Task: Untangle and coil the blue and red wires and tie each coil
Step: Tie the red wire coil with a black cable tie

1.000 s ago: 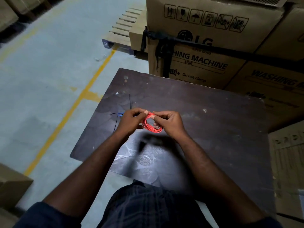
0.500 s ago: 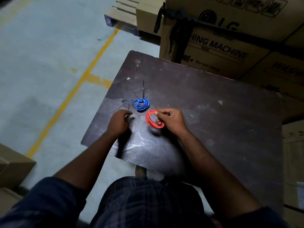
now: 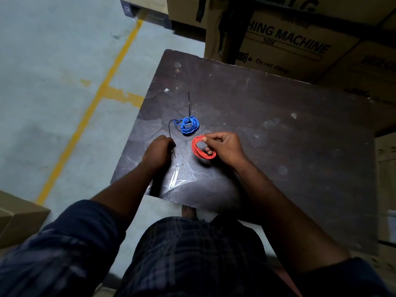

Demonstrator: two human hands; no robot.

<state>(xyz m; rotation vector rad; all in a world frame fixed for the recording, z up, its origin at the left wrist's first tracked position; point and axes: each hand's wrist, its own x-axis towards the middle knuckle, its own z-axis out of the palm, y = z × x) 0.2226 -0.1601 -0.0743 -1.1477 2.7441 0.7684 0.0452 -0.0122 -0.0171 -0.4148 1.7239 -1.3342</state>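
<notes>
Red coil (image 3: 194,146) pinched in right fingers (image 3: 211,138); left fingers (image 3: 164,140) grip a black tie (image 3: 169,128).

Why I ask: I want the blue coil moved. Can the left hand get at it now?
Probably yes: the blue wire coil lies on the table just beyond the left hand, nothing between them, though that hand grips a thin black tie.
</notes>
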